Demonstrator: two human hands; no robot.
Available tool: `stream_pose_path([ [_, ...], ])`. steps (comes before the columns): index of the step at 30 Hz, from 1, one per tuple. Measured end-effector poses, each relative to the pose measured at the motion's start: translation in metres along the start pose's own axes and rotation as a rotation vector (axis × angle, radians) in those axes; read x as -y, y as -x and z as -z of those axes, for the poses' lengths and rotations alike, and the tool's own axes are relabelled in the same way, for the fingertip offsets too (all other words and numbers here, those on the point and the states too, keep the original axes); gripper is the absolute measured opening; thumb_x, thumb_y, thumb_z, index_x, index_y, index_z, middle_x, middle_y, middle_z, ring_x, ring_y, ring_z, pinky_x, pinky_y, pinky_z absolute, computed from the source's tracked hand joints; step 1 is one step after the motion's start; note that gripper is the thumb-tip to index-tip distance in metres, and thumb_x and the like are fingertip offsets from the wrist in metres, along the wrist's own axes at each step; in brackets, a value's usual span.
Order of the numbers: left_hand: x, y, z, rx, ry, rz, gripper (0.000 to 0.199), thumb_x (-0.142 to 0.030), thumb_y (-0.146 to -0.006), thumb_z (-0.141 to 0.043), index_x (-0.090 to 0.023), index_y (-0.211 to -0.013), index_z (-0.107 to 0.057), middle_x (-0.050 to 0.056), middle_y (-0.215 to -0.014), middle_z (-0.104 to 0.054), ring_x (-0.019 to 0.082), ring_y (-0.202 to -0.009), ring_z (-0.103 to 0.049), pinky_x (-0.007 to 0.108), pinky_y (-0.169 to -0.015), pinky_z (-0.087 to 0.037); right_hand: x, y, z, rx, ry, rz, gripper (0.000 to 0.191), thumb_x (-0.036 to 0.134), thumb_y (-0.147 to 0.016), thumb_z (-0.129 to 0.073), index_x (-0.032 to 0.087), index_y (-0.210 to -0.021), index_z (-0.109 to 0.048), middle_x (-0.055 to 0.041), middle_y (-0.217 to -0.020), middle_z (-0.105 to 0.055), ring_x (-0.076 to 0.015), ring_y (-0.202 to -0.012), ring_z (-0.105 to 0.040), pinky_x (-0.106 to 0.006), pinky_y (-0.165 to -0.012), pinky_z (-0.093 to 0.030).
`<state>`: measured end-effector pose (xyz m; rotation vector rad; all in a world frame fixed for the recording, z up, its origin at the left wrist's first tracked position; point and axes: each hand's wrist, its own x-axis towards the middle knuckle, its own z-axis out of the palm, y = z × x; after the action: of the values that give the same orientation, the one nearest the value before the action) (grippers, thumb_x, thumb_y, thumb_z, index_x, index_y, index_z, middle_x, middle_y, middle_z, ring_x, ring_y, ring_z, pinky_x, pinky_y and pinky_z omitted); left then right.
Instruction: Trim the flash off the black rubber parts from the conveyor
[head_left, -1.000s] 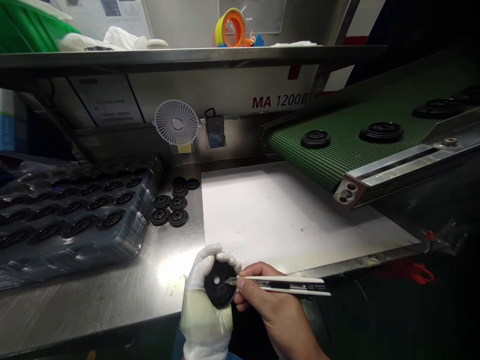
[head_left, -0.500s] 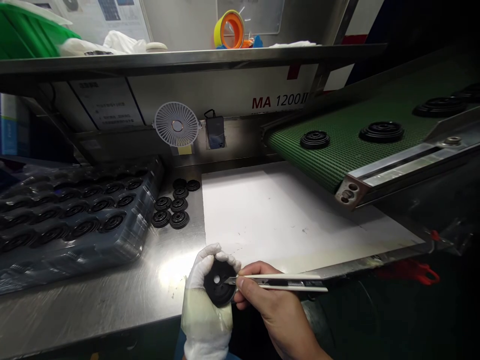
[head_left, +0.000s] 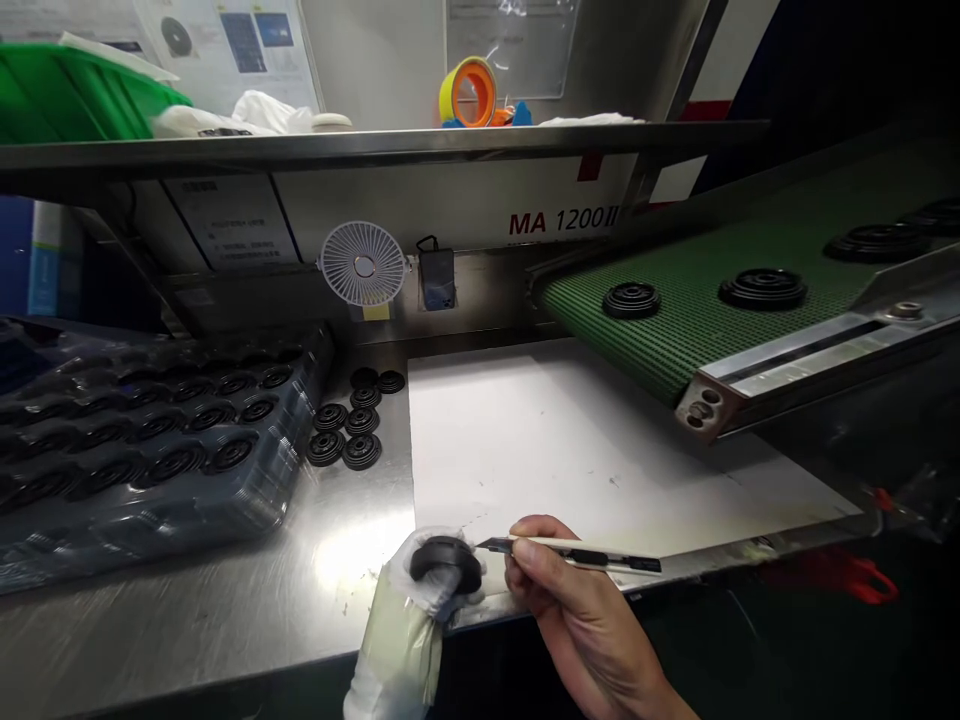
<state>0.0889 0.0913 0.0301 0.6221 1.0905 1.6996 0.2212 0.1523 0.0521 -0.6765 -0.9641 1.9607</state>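
Observation:
My left hand (head_left: 409,600), in a white glove, grips a round black rubber part (head_left: 445,565), which now shows its edge and top. My right hand (head_left: 577,600) is bare and pinches a white-handled snap-off utility knife (head_left: 577,552). Its blade tip points left and sits at or very close to the part's upper right rim. I cannot tell whether the blade touches the rubber. Both hands are over the front edge of the steel table (head_left: 225,540).
A white sheet (head_left: 540,450) lies on the table. Several black parts sit loose beside a dark plastic tray (head_left: 180,470) holding more. A green conveyor belt (head_left: 697,320) carries several parts at right, under a steel shelf (head_left: 375,150) with a small fan (head_left: 364,264).
My left hand has turned the part from face-on, with its centre hole showing, to edge-on. The knife tip has moved from near the hole to the rim, and the view has shifted slightly.

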Motion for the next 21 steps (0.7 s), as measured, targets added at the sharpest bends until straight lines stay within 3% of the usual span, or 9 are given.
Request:
stream_pose_path([
  [4,-0.002,0.003,-0.012,-0.027,0.169,-0.011,0.019,-0.037,-0.076,-0.063,-0.021,-0.085,-0.067,0.011,-0.082,-0.064,0.027,-0.079,-0.06,0.04,-0.074,-0.05,-0.005,0.002,-0.004,-0.04,0.056,0.011,0.023,0.036,-0.074,-0.075,0.018,-0.085,-0.065,0.0048,-0.057,-0.041,-0.0095,-0.058,-0.034,-0.021,-0.057,-0.033],
  [8,-0.003,0.004,-0.02,0.005,0.24,0.009,0.017,-0.035,-0.076,-0.063,-0.021,-0.084,-0.068,0.012,-0.087,-0.063,0.029,-0.086,-0.059,0.042,-0.076,-0.05,-0.007,0.003,-0.008,-0.057,0.076,-0.018,0.028,0.039,-0.07,-0.077,0.018,-0.084,-0.066,0.0042,-0.058,-0.042,-0.0106,-0.059,-0.035,-0.023,-0.058,-0.033],
  [15,0.012,-0.001,-0.009,0.003,0.246,0.04,0.018,-0.035,-0.074,-0.064,-0.019,-0.08,-0.069,0.012,-0.086,-0.063,0.027,-0.081,-0.058,0.04,-0.076,-0.05,-0.009,0.007,-0.009,-0.038,0.131,0.01,0.025,0.038,-0.07,-0.077,0.018,-0.08,-0.066,0.0026,-0.06,-0.048,-0.0115,-0.062,-0.04,-0.024,-0.06,-0.033],
  [21,-0.006,0.005,-0.023,0.004,0.252,0.014,0.012,-0.029,-0.075,-0.065,-0.017,-0.077,-0.066,0.009,-0.073,-0.061,0.025,-0.074,-0.059,0.039,-0.07,-0.051,-0.001,0.007,-0.007,-0.023,0.109,0.022,0.024,0.037,-0.071,-0.076,0.018,-0.08,-0.067,0.003,-0.059,-0.048,-0.011,-0.06,-0.04,-0.024,-0.061,-0.034],
])
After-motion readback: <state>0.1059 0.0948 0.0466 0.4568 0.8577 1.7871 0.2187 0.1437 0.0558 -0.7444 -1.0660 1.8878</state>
